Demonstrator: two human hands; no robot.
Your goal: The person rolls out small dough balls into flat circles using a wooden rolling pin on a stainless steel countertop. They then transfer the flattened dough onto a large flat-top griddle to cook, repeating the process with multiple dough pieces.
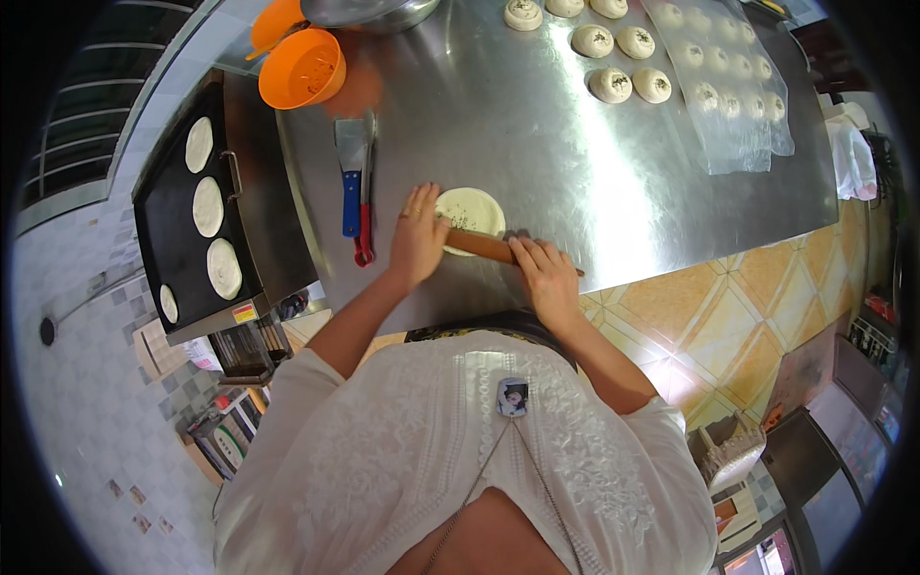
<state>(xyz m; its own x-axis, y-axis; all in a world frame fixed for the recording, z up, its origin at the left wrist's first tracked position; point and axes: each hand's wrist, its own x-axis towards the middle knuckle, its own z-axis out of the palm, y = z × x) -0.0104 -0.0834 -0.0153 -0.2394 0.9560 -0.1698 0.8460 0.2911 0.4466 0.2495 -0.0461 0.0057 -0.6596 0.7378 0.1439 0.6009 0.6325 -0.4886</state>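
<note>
A flat round of pale dough (471, 206) with dark green flecks lies on the steel table in front of me. Across its near edge slants a wooden rolling pin (481, 245). My left hand (419, 233) is closed over the pin's left end, fingers pointing away from me beside the dough's left edge. Closed over the pin's other end is my right hand (546, 275), with a thin tip sticking out past it. Both palms face down, and the pin's left tip is hidden.
Left of my hands lie a blue-handled scraper (352, 182) and a red-handled tool (364, 216). Farther left, several flat dough rounds rest on a black griddle (182, 240). Orange bowls (303, 69) stand at the back left. Filled buns (610, 84) sit far right, some under plastic sheeting (733, 144).
</note>
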